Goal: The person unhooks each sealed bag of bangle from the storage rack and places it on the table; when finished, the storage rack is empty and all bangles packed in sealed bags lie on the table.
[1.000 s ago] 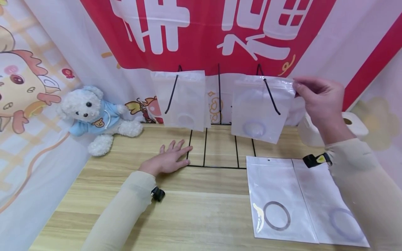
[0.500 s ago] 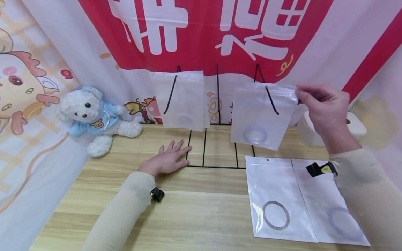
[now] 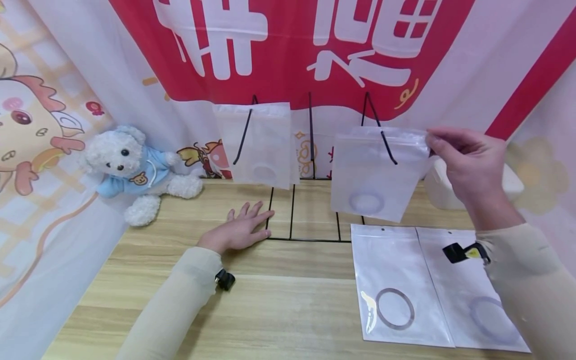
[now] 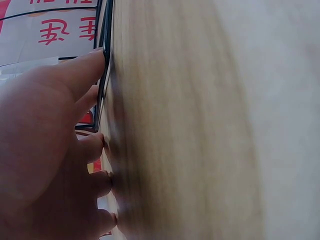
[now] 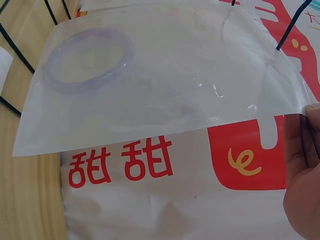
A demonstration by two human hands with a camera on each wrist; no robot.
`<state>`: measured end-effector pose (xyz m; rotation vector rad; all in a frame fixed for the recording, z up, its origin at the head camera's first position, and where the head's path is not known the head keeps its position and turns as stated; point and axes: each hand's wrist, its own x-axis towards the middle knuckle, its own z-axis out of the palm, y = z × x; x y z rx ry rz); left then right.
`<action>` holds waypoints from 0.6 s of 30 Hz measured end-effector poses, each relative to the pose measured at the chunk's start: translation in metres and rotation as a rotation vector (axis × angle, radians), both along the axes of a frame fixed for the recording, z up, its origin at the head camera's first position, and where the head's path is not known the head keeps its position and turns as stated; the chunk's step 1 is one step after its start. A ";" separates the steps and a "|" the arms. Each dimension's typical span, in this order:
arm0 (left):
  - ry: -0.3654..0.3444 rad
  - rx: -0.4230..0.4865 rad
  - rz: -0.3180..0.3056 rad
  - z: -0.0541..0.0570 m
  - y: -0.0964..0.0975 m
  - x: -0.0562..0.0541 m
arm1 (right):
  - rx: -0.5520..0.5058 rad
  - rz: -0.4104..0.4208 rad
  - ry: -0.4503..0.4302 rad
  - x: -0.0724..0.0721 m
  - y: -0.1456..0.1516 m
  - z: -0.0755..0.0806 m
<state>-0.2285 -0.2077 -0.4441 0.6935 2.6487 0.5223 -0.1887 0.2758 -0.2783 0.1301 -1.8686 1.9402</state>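
My right hand (image 3: 472, 167) pinches the top right corner of a zip bag (image 3: 378, 172) that hangs on a black hook (image 3: 389, 147) of a wire rack. Inside that bag lies a pale purple bangle (image 5: 87, 60), clear in the right wrist view. My left hand (image 3: 238, 230) rests with spread fingers on the table and on the foot of the rack (image 3: 310, 240). Another bag (image 3: 261, 145) with a faint ring in it hangs on the left hook. On the table to the right lie a bag with a brown bangle (image 3: 396, 309) and one with a purple bangle (image 3: 492, 320).
A white plush bear (image 3: 135, 170) in a blue hoodie sits at the back left of the wooden table (image 3: 270, 310). A white tissue box (image 3: 513, 185) stands behind my right hand. Printed cloth (image 3: 288, 55) hangs behind the rack.
My right hand has drawn the right hanging bag lower and toward me along its hook. My left hand keeps its place on the rack's foot.
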 end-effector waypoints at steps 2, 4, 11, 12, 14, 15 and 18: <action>0.000 0.004 -0.001 0.000 0.000 0.000 | -0.004 -0.001 0.000 0.001 0.000 -0.001; -0.001 -0.014 0.000 0.004 0.001 0.002 | -0.015 0.006 0.009 0.003 0.001 -0.002; -0.005 -0.054 0.021 0.001 0.002 0.000 | -0.034 0.029 0.052 0.008 0.000 -0.005; -0.007 -0.050 0.021 0.001 0.002 0.000 | -0.036 0.030 0.050 0.009 0.001 -0.006; -0.014 -0.053 0.017 0.002 0.001 0.000 | -0.030 0.027 0.048 0.012 0.001 -0.006; -0.008 -0.048 0.011 -0.001 0.000 -0.002 | -0.031 0.029 0.049 0.013 0.001 -0.006; -0.002 -0.011 -0.006 -0.006 -0.003 -0.005 | -0.038 0.036 0.067 0.014 0.001 -0.008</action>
